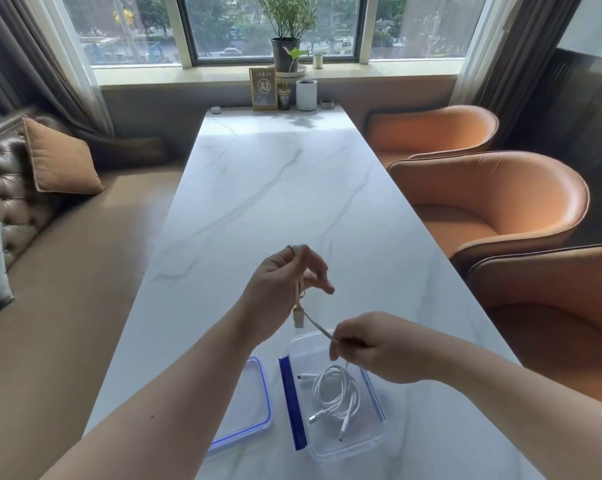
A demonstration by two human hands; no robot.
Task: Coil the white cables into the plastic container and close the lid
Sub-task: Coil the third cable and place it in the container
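Above the open clear plastic container (344, 441), the left hand (278, 289) and right hand (372, 344) each pinched a taut white cable (315, 325) slanting between them.

The left hand (285, 289) was motion-blurred, hiding how its fingers gripped the thin white cable (315, 325). The right hand (368, 344) covered the clear plastic container's (344, 452) far corner. Both forearms ran off the bottom edge.
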